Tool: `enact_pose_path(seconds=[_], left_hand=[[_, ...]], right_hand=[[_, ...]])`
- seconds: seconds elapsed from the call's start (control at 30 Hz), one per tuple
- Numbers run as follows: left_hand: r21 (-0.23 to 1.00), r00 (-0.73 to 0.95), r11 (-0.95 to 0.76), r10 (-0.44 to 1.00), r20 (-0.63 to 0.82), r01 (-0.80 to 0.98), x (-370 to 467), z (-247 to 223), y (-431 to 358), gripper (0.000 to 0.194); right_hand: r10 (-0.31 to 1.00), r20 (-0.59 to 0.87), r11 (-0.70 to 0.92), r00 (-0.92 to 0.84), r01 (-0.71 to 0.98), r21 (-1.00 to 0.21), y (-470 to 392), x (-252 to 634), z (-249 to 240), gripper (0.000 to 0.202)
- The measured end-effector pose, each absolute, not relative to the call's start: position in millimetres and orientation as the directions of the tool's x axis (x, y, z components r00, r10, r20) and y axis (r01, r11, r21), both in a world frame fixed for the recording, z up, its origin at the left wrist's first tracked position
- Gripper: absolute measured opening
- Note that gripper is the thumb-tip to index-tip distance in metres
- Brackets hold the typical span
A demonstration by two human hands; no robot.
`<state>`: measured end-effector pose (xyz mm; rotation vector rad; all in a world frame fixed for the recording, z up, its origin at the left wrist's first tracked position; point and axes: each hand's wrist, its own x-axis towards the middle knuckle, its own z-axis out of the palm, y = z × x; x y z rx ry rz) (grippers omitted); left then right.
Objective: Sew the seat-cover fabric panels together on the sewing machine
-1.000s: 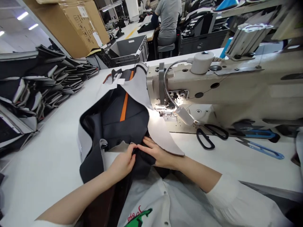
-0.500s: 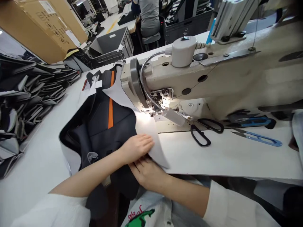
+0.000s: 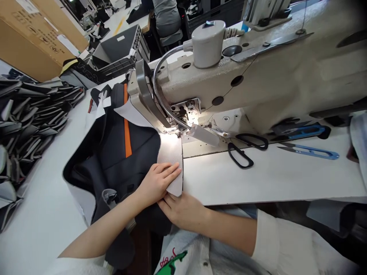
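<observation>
A black padded fabric piece (image 3: 114, 152) with an orange strip (image 3: 127, 133) lies on the table left of the sewing machine (image 3: 183, 88). Its light grey panel (image 3: 173, 152) runs from under the lit needle area toward me. My left hand (image 3: 157, 179) rests flat across this panel's near part, fingers stretched out. Close below it, my right hand (image 3: 182, 210) pinches the near edge of the fabric; its fingertips are partly hidden under the panel. The machine's presser foot (image 3: 179, 133) stands over the far end of the panel.
Black-handled scissors (image 3: 243, 151) and blue thread snips (image 3: 311, 152) lie right of the needle area. Stacked fabric pieces (image 3: 31, 126) fill the left side. Behind are a grey crate (image 3: 117, 49), a large cardboard box (image 3: 40, 38) and a seated person (image 3: 166, 17).
The light grey panel's near end has swung left, its right edge now straight toward me. My left hand has shifted slightly left with it. The whole view has also shifted.
</observation>
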<state>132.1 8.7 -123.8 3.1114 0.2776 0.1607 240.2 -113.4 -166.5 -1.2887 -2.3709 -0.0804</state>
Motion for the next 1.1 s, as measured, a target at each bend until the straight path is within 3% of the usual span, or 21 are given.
enact_pose_path(seconds=[0.1,0.2,0.53,0.7,0.93,1.1], left_hand=[[0.146,0.969,-0.970,0.214,0.120,0.196,135,-127,14,0.043],[0.176,0.962,-0.959,0.244,0.123,0.220,142,-128,20,0.042],[-0.001,0.971,-0.980,0.199,0.133,0.201,159,-134,55,0.053],[-0.052,0.964,-0.964,0.255,0.081,0.259,171,-134,70,0.057],[-0.103,0.959,-0.968,0.204,0.194,0.227,182,-143,99,0.049],[-0.126,0.964,-0.991,0.010,0.265,0.045,187,-130,93,0.026]], right_hand=[[0.789,0.392,0.569,-0.473,0.804,-0.175,-112,240,-167,0.036],[0.814,0.372,0.541,-0.447,0.816,-0.202,-112,242,-166,0.040],[0.785,0.407,0.547,-0.467,0.831,-0.102,-114,284,-161,0.039],[0.789,0.414,0.528,-0.454,0.845,-0.079,-99,295,-160,0.040],[0.768,0.468,0.513,-0.437,0.857,-0.042,-75,312,-160,0.034],[0.733,0.518,0.548,-0.440,0.834,-0.067,-62,322,-166,0.033]])
